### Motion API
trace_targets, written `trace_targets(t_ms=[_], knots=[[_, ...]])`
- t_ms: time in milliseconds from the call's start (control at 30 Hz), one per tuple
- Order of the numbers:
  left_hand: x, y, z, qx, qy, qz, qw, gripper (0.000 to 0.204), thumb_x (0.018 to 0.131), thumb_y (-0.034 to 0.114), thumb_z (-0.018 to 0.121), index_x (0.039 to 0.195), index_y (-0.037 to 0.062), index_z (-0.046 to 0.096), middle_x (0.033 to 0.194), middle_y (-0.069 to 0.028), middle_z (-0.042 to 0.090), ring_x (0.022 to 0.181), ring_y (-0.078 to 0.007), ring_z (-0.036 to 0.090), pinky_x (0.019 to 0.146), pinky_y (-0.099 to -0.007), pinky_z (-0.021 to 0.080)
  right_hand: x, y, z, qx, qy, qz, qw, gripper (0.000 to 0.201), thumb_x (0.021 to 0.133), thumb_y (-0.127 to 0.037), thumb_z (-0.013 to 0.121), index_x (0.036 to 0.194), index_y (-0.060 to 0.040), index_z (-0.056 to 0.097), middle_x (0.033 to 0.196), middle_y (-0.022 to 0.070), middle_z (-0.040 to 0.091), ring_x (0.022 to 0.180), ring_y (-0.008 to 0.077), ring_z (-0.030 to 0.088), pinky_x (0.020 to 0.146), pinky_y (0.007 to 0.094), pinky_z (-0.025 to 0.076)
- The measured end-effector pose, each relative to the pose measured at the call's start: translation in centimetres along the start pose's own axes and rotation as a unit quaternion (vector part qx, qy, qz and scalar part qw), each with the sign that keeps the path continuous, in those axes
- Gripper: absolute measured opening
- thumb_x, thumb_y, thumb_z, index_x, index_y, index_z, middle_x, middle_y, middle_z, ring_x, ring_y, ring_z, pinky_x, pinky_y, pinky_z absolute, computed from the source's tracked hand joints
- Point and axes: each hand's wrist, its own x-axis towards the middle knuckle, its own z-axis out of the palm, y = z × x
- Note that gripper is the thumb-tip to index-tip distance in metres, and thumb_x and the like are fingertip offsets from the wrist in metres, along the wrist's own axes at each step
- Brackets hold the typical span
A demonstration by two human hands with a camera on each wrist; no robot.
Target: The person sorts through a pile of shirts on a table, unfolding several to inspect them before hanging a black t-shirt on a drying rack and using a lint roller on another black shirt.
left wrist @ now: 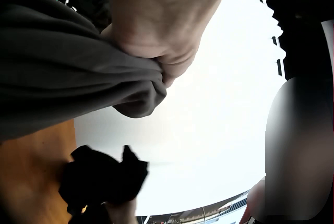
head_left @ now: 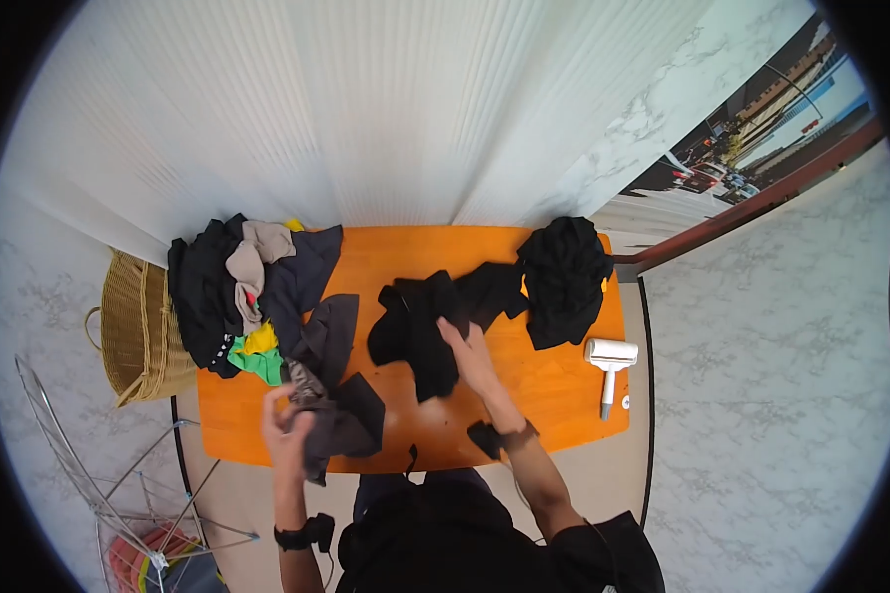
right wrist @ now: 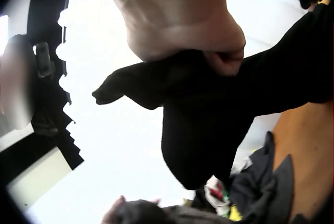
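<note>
My left hand (head_left: 287,443) grips a bunched end of a dark grey garment (head_left: 354,420) near the table's front left. The rest of that cloth trails back toward the clothes pile. In the left wrist view the fabric hangs in long folds from the curled fingers. Farther right, my right hand (head_left: 473,364) holds a black garment (head_left: 417,321) over the middle of the table. The right wrist view shows its fingers curled into the black cloth (right wrist: 203,119), which drapes below the hand. One end of it stretches toward the black heap at the right.
A mixed clothes pile (head_left: 203,296) with black, beige, green and yellow pieces covers the table's left. A black heap (head_left: 564,282) lies back right, with a white lint roller (head_left: 611,354) in front. Left of the orange table (head_left: 524,415) stand a wicker basket (head_left: 133,331) and a metal frame (head_left: 119,484).
</note>
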Motion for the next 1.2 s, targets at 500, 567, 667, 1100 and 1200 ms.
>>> trace_targets(t_ms=[500, 567, 667, 1100, 1200], knots=[[2.6, 0.9, -5.1, -0.209, -0.077, -0.161, 0.961, 0.055, 0.095, 0.017, 0.060, 0.142, 0.0017, 0.037, 0.124, -0.0125, 0.056, 0.115, -0.0209, 0.057, 0.095, -0.0309, 0.050, -9.1, -3.0, 6.5, 0.051, -0.199, -0.035, 0.978, 0.061, 0.087, -0.029, 0.071, 0.137, -0.0042, 0.047, 0.129, 0.0138, 0.055, 0.111, 0.0263, 0.055, 0.091, 0.0341, 0.046], [2.1, 3.1, -5.1, -0.046, -0.162, -0.030, 0.985, 0.060, 0.092, 0.025, 0.068, 0.139, -0.0005, 0.042, 0.135, -0.0114, 0.053, 0.119, -0.0221, 0.054, 0.099, -0.0372, 0.047, -9.3, -1.4, 8.5, -0.046, -0.223, -0.139, 0.964, 0.079, 0.080, -0.027, 0.077, 0.145, -0.0073, 0.037, 0.127, 0.0144, 0.057, 0.100, 0.0241, 0.057, 0.088, 0.0344, 0.047], [2.4, 4.3, -5.3, -0.061, -0.140, -0.013, 0.988, 0.057, 0.091, 0.025, 0.067, 0.137, -0.0011, 0.044, 0.132, -0.0128, 0.054, 0.117, -0.0237, 0.055, 0.098, -0.0375, 0.047, -9.6, -1.5, 12.6, -0.125, -0.228, -0.297, 0.919, 0.079, 0.073, -0.023, 0.083, 0.140, -0.0060, 0.044, 0.122, 0.0162, 0.061, 0.100, 0.0292, 0.061, 0.088, 0.0349, 0.048], [19.7, 15.8, -20.4, -0.143, 0.116, 0.251, 0.950, 0.043, 0.089, 0.022, 0.062, 0.122, -0.0048, 0.053, 0.117, -0.0214, 0.060, 0.105, -0.0345, 0.060, 0.090, -0.0393, 0.050, 5.4, -22.7, 28.1, 0.085, -0.009, -0.486, 0.870, 0.027, 0.086, -0.008, 0.060, 0.111, 0.0038, 0.059, 0.104, 0.0206, 0.068, 0.102, 0.0310, 0.065, 0.087, 0.0320, 0.047], [23.1, 13.4, -20.8, -0.070, 0.144, 0.281, 0.946, 0.040, 0.089, 0.021, 0.061, 0.118, -0.0056, 0.055, 0.114, -0.0234, 0.062, 0.103, -0.0370, 0.061, 0.088, -0.0397, 0.050, 8.9, -20.5, 31.4, 0.021, -0.064, -0.460, 0.886, 0.041, 0.083, -0.009, 0.064, 0.121, 0.0022, 0.054, 0.114, 0.0213, 0.065, 0.104, 0.0338, 0.065, 0.090, 0.0359, 0.048]])
